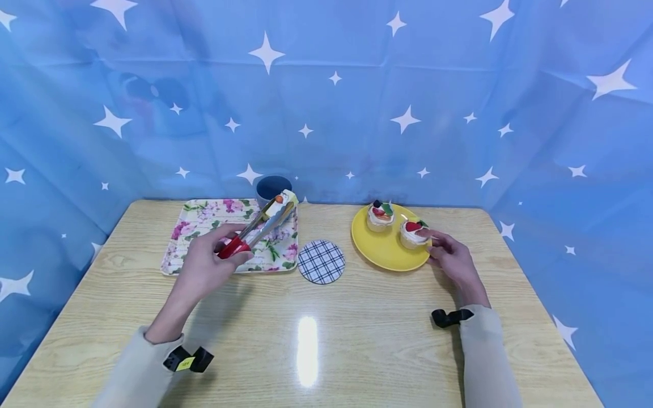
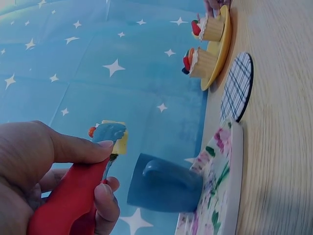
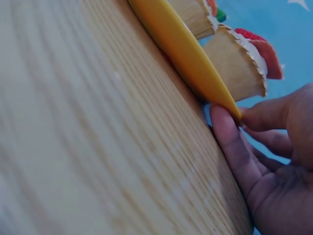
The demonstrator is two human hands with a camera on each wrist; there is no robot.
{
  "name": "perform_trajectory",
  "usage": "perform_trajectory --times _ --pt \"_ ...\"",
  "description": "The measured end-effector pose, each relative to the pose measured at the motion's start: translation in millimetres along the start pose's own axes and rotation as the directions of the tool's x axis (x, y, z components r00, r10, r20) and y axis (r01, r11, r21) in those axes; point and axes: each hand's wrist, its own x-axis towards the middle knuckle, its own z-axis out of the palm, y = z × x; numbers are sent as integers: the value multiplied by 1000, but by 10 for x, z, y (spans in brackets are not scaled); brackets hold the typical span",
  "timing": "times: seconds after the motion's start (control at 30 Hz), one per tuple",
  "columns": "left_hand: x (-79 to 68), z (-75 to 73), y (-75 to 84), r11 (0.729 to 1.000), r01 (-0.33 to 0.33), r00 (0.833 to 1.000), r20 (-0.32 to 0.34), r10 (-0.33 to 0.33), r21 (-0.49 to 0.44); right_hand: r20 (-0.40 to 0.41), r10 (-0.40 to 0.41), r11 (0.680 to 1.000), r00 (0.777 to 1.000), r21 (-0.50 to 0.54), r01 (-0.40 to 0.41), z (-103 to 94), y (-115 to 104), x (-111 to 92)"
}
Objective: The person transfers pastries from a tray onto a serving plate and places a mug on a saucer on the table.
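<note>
Blue star-patterned fabric (image 1: 331, 102) backs a light wood-grain desk (image 1: 377, 328). Left hand (image 1: 209, 263) grips red-handled metal tongs (image 1: 270, 226), which hold a small yellow-and-white cake piece (image 1: 279, 205) in the air near a blue cylindrical mug (image 1: 267, 190) standing on a floral rectangular tray (image 1: 204, 218). Right hand (image 1: 454, 258) pinches the rim of a round yellow plate (image 1: 380, 249) bearing two fruit-topped cupcakes (image 1: 380, 221).

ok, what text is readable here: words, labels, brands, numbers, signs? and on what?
No text is legible.
Yellow label on the black device at the left sleeve: marks too small to read.
Floral tray: faint marks, too indistinct to tell if they're writing.
</note>
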Motion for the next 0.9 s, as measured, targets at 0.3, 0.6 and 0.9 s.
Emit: perform_trajectory --times 0.3,0.6,0.9 --pt "100 171 28 999 -16 999 30 17 -41 -4 -9 1000 1000 8 9 7 13 17" --pt "191 322 96 999 -27 998 54 28 -25 -5 -10 1000 1000 10 10 15 -3 28" --pt "255 491 158 998 -53 995 82 54 -15 0 -13 1000 1000 4 13 9 6 15"
